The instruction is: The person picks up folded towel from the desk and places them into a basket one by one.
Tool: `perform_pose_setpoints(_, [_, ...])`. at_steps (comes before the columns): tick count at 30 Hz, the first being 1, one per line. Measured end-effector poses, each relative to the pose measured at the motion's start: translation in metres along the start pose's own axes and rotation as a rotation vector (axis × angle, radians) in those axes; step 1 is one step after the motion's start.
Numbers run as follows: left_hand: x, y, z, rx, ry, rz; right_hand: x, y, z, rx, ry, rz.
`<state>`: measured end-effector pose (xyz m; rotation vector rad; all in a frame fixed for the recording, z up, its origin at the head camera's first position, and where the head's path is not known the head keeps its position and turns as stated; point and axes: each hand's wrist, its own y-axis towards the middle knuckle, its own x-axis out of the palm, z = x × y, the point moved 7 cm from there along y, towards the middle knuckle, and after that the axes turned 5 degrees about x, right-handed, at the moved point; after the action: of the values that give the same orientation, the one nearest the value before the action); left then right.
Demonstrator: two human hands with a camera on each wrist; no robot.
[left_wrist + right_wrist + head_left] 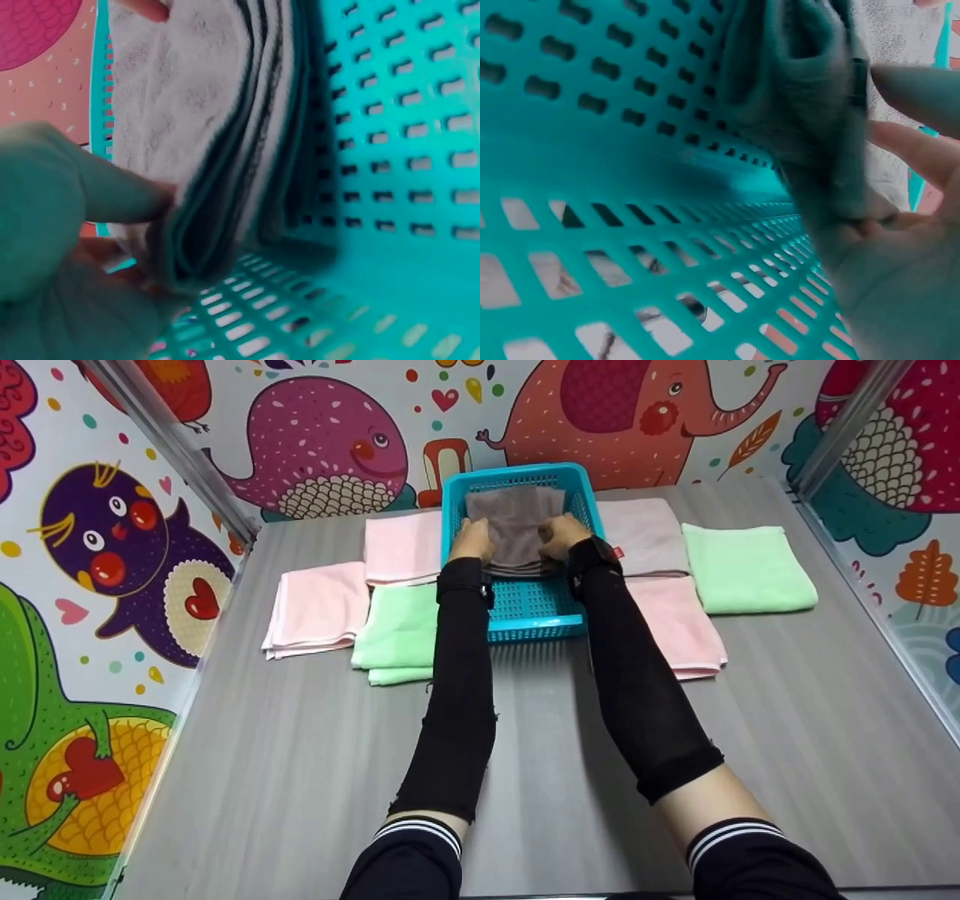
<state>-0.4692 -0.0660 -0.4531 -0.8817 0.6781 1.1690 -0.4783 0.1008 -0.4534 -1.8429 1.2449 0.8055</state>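
A folded grey-brown towel (516,514) lies in the back part of a turquoise plastic basket (536,624). My left hand (475,542) pinches its left side; in the left wrist view the thumb is on top and the fingers go under the stacked layers of the towel (187,97). At the opposite side my right hand (564,537) grips the towel's edge, fingers partly hidden by the cloth. The right wrist view shows that hand (907,277) close to the basket's slotted wall (622,255).
Left of the basket lie folded pink towels (319,604) and a green towel (397,626). To its right are a greyish-pink towel (645,536), a pink towel (679,622) and another green towel (750,570). Cartoon-printed walls (450,416) with metal posts enclose the grey table (300,780).
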Motion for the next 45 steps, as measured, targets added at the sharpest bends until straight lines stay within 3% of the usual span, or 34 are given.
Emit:
perform_pose_setpoints(6, [0.008, -0.005, 0.002, -0.019, 0.055, -0.199, 0.002, -0.009, -0.001, -0.004, -0.032, -0.091])
perform_pose_setpoints(11, [0.01, -0.008, 0.003, -0.005, 0.123, -0.267, 0.001, -0.018, -0.007, -0.013, -0.055, -0.113])
perform_pose_setpoints(20, [0.014, -0.01, 0.002, 0.025, 0.209, -0.267, 0.012, -0.002, 0.005, 0.048, -0.116, -0.134])
perform_pose_setpoints(40, [0.013, -0.008, 0.0, 0.008, 0.165, -0.267, 0.012, -0.005, 0.001, 0.034, -0.1, -0.076])
perform_pose_setpoints(43, [0.01, -0.009, 0.004, -0.003, 0.158, -0.234, 0.01, -0.002, 0.003, 0.042, -0.115, -0.052])
perform_pose_setpoints(45, [0.004, -0.009, 0.01, -0.001, 0.168, -0.174, 0.006, -0.001, 0.002, 0.052, -0.136, -0.033])
